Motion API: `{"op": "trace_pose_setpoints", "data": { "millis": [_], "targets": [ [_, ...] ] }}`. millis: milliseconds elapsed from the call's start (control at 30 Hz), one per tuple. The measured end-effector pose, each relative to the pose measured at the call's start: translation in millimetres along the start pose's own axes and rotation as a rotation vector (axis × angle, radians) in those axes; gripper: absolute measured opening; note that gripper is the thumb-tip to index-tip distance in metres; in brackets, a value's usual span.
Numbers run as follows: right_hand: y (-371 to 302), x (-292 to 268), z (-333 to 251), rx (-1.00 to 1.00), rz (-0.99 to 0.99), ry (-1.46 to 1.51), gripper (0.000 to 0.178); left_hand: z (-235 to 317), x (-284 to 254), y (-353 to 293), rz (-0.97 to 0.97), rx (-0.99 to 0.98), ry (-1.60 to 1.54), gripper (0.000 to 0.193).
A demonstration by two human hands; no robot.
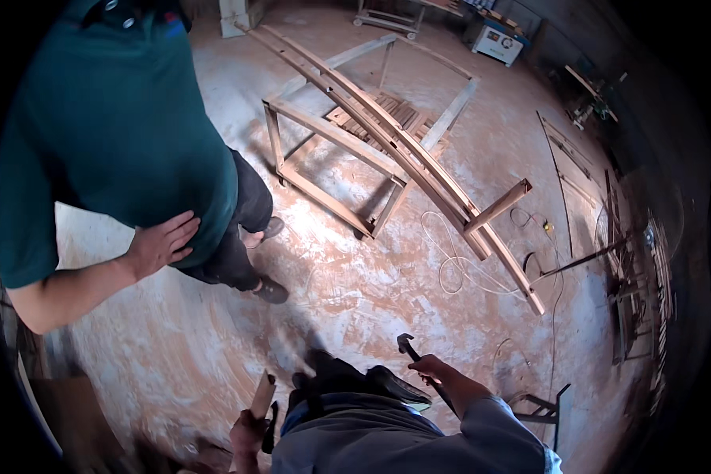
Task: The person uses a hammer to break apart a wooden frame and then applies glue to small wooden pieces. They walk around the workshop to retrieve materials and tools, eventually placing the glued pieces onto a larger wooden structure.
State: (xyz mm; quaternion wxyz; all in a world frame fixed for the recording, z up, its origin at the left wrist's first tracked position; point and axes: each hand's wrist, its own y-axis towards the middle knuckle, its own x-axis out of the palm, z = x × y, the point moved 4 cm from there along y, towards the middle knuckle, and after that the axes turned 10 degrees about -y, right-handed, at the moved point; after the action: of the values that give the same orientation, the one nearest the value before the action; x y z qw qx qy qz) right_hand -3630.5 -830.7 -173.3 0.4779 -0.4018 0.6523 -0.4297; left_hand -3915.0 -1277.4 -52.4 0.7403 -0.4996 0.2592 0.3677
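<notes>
My right hand [432, 369] is closed around the dark handle of a claw hammer [406, 344], whose head points up and away from me. At my left side, my left hand [249, 431] grips a short wooden piece [264, 393] that stands up out of the fist. Ahead of me, two long wooden beams [419, 162] lie slantwise across a wooden frame stand [336, 136]. A shorter wooden crosspiece [498, 208] sits across their near end. Neither hand touches the beams.
A person in a green shirt [126, 134] stands close on my left, one hand at the waist. Stacked slats [387, 118] lie inside the stand. A pale cable [450, 272] loops over the floor. A dark metal frame [541, 409] lies near my right; boards and machinery line the right wall.
</notes>
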Motion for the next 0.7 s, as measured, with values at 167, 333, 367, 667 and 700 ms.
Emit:
{"op": "trace_pose_setpoints", "data": {
  "millis": [167, 333, 367, 667, 700],
  "targets": [
    [-11, 17, -12, -0.024, 0.078, 0.011, 0.034, 73, -43, 67, -0.049, 0.286, 0.024, 0.044],
    [-5, 10, -53, 0.02, 0.099, 0.052, 0.033, 140, -80, 126, -0.059, 0.351, 0.06, 0.046],
    [-4, 4, -68, 0.02, 0.109, 0.086, 0.033, 155, -85, 143, -0.067, 0.373, 0.066, 0.045],
    [12, -112, -261, -0.126, 0.271, -0.034, 0.034, 307, -134, 255, -0.057, 0.476, 0.024, 0.043],
    [9, -126, -289, -0.177, 0.299, -0.036, 0.033, 318, -143, 268, -0.045, 0.492, 0.016, 0.043]
  ]
}}
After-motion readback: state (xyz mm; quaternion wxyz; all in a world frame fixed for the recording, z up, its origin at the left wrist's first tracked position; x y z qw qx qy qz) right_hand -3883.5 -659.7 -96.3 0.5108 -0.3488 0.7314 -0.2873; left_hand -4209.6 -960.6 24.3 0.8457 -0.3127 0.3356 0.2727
